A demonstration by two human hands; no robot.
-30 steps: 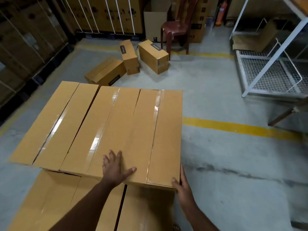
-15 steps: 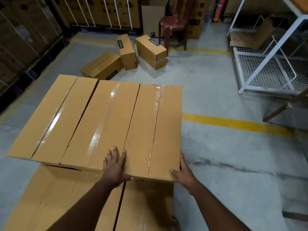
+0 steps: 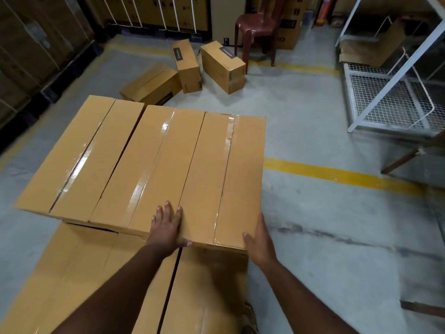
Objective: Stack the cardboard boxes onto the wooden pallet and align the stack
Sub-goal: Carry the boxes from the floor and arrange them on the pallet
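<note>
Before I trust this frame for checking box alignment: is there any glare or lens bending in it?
Head view: glare streaks run along the tape on the top boxes; wide-angle bending curves the white rack and the yellow floor line; the loose boxes far back look slightly soft.

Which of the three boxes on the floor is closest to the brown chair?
The right-hand loose box, with the dark label on top. It lies right by the chair legs; the middle box and left box lie farther away.
</note>
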